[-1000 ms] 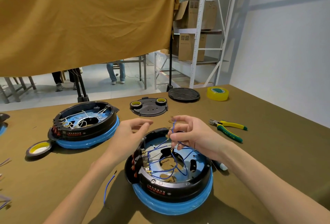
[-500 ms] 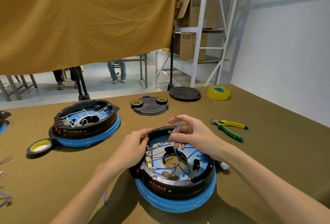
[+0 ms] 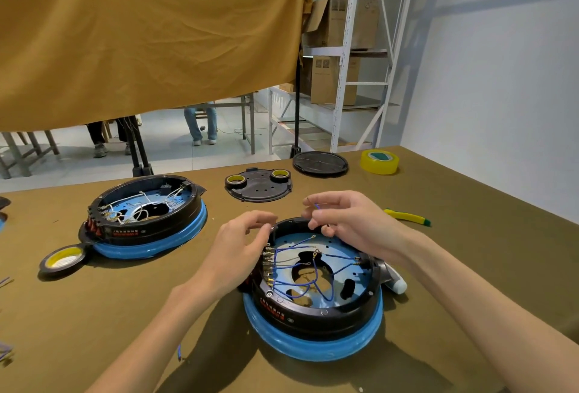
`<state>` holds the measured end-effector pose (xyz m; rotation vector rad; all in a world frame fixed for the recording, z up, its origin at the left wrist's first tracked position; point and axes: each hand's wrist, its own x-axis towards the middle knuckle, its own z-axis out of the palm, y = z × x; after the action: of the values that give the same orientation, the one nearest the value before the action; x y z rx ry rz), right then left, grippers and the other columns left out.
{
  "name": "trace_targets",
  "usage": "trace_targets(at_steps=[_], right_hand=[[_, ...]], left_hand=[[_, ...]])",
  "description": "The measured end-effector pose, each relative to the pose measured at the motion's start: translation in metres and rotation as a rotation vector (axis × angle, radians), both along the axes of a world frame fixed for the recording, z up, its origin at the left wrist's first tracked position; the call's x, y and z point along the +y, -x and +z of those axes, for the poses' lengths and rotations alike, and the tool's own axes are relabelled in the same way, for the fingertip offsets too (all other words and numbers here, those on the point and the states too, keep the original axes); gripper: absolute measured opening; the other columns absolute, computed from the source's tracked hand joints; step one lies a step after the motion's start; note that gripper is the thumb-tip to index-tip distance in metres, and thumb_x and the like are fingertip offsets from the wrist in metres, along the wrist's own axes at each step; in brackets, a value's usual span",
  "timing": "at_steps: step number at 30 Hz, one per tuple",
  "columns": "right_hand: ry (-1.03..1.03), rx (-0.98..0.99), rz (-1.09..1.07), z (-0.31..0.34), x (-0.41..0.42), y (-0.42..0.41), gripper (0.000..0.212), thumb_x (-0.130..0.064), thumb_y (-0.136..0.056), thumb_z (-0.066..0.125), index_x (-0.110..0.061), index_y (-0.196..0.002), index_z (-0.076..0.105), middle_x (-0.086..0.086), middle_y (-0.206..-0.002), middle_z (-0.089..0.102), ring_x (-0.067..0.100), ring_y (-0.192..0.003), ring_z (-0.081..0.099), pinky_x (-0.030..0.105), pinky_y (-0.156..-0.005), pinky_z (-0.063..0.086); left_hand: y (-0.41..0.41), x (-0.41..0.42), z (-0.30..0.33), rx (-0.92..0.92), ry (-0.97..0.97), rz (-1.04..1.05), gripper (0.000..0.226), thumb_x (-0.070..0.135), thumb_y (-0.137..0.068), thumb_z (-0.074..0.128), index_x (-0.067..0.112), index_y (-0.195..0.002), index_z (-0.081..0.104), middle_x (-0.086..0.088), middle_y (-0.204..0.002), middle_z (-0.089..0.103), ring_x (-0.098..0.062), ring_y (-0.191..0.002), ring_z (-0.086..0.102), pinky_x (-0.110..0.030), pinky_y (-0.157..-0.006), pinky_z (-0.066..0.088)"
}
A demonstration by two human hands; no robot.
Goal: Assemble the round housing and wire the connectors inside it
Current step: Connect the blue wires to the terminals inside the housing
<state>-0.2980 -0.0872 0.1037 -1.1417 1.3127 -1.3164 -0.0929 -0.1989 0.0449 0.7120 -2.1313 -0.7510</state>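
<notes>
My right hand (image 3: 351, 220) pinches a blue wire (image 3: 316, 206) above the round housing (image 3: 316, 308); my left hand (image 3: 241, 245), fingers relaxed, touches its connectors (image 3: 268, 262).

I have one view only, from the camera worn on the person's head, so nothing is shared with a second angle. It looks forward and steeply down over the surface (image 3: 470, 236), close enough that both forearms enter from the bottom edge and the round housing (image 3: 313, 320) sits just below centre. The wide lens bends the surface's edges and still takes in the far side: a hanging ochre cloth (image 3: 150, 32) across the upper left, metal shelving (image 3: 344, 48) behind at centre right, and a pale wall (image 3: 501, 79) on the right.
</notes>
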Motion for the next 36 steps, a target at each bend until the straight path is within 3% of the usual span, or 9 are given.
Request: trace_targets(at_steps=[4, 7, 10, 14, 19, 22, 26, 33, 36], right_hand=[[0.061, 0.106, 0.065, 0.004, 0.001, 0.004, 0.026, -0.013, -0.107, 0.050, 0.003, -0.123, 0.064, 0.022, -0.102, 0.074, 0.017, -0.064, 0.058, 0.021, -0.054, 0.042], [0.083, 0.221, 0.075, 0.004, -0.003, 0.005, 0.029, -0.021, -0.109, 0.048, -0.005, -0.115, 0.072, 0.012, -0.086, 0.068, 0.013, -0.053, 0.047, 0.020, -0.044, 0.032], [0.018, 0.236, 0.107, 0.003, -0.006, 0.008, 0.027, -0.023, -0.107, 0.054, -0.013, -0.109, 0.078, 0.005, -0.083, 0.059, 0.010, -0.058, 0.042, 0.019, -0.044, 0.030], [0.008, 0.200, 0.009, -0.002, -0.010, 0.005, 0.018, -0.016, -0.102, 0.063, -0.011, -0.106, 0.080, 0.004, -0.082, 0.069, 0.009, -0.055, 0.046, 0.017, -0.042, 0.033], [-0.055, 0.144, -0.020, -0.009, -0.013, 0.001, 0.018, -0.012, -0.101, 0.063, -0.005, -0.106, 0.079, 0.012, -0.091, 0.075, 0.009, -0.055, 0.050, 0.016, -0.041, 0.034], [-0.159, 0.120, 0.012, -0.010, -0.018, 0.001, 0.017, -0.009, -0.100, 0.063, -0.001, -0.106, 0.077, 0.014, -0.089, 0.074, 0.008, -0.053, 0.047, 0.015, -0.041, 0.031], [-0.311, 0.292, 0.088, -0.014, -0.033, -0.003, 0.014, -0.010, -0.094, 0.071, -0.002, -0.103, 0.078, 0.013, -0.088, 0.076, 0.008, -0.051, 0.043, 0.015, -0.041, 0.032], [-0.362, 0.520, 0.079, -0.030, -0.062, -0.011, 0.013, -0.017, -0.096, 0.071, -0.007, -0.100, 0.079, 0.004, -0.077, 0.076, 0.004, -0.047, 0.049, 0.016, -0.042, 0.035], [-0.392, 0.516, 0.120, -0.029, -0.068, -0.013, 0.012, -0.016, -0.094, 0.073, -0.008, -0.100, 0.079, 0.004, -0.077, 0.077, 0.004, -0.045, 0.045, 0.015, -0.040, 0.033]], left_hand=[[0.002, 0.011, 0.016, 0.134, -0.071, -0.058, 0.037, 0.026, -0.103, 0.058, 0.032, -0.140, 0.059, 0.021, -0.124, 0.067, 0.005, -0.113, 0.061, -0.017, -0.094, 0.048], [0.004, 0.018, 0.022, 0.142, -0.104, -0.132, 0.023, 0.026, -0.101, 0.062, 0.030, -0.121, 0.072, 0.016, -0.103, 0.076, -0.003, -0.098, 0.069, -0.016, -0.082, 0.052], [0.005, 0.020, 0.022, 0.144, -0.144, -0.205, 0.012, 0.025, -0.098, 0.068, 0.024, -0.097, 0.080, 0.010, -0.087, 0.078, -0.009, -0.084, 0.073, -0.019, -0.075, 0.056], [0.004, 0.016, 0.018, 0.089, -0.186, -0.231, 0.011, 0.026, -0.096, 0.071, 0.024, -0.092, 0.081, 0.009, -0.083, 0.078, -0.009, -0.082, 0.074, -0.024, -0.078, 0.059], [-0.003, 0.006, 0.013, -0.076, -0.177, -0.276, 0.013, 0.036, -0.096, 0.069, 0.030, -0.093, 0.080, 0.014, -0.086, 0.078, -0.005, -0.085, 0.073, -0.018, -0.079, 0.058], [-0.009, -0.009, 0.007, -0.048, -0.142, -0.134, 0.018, 0.039, -0.100, 0.060, 0.032, -0.103, 0.077, 0.016, -0.092, 0.076, 0.001, -0.091, 0.069, -0.019, -0.078, 0.056], [-0.009, -0.019, -0.014, 0.014, -0.188, 0.083, 0.023, 0.027, -0.105, 0.054, 0.023, -0.123, 0.067, 0.014, -0.111, 0.068, 0.005, -0.102, 0.060, -0.015, -0.080, 0.050], [-0.012, -0.012, -0.035, 0.104, -0.340, 0.085, 0.011, 0.030, -0.099, 0.065, 0.037, -0.099, 0.074, 0.016, -0.092, 0.077, 0.001, -0.091, 0.071, -0.027, -0.080, 0.060], [-0.011, -0.006, -0.034, 0.143, -0.365, 0.126, 0.017, 0.031, -0.098, 0.066, 0.024, -0.106, 0.080, 0.014, -0.091, 0.079, 0.001, -0.088, 0.073, -0.031, -0.078, 0.062]])
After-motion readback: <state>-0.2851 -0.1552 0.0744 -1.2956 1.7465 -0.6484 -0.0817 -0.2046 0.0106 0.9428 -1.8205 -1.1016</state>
